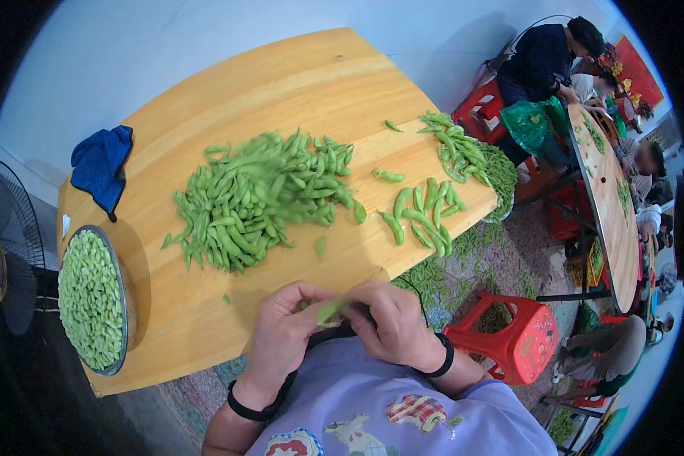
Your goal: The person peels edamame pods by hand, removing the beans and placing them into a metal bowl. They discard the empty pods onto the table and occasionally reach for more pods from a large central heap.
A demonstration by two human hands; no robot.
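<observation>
At the table's near edge, in front of my body, my left hand (pixel 285 330) pinches a green soybean pod (pixel 329 311) between thumb and fingers. My right hand (pixel 391 323) is closed at the pod's other end, its fingertips slightly blurred. A big heap of soybean pods (pixel 243 201) lies just beyond my hands on the wooden table (pixel 304 83), partly smeared by motion. To the right, several loose pods (pixel 425 213) are spread near the table edge. A metal bowl (pixel 128 304) at the left is full of shelled green beans (pixel 91 300).
A blue cloth (pixel 101 167) lies at the table's far left, with a fan (pixel 7 251) beside the table. Empty-looking pods (pixel 460 152) and a full container (pixel 500 178) are at the right corner. A red stool (pixel 501 334) stands on the littered floor; several people sit around another table (pixel 608 205).
</observation>
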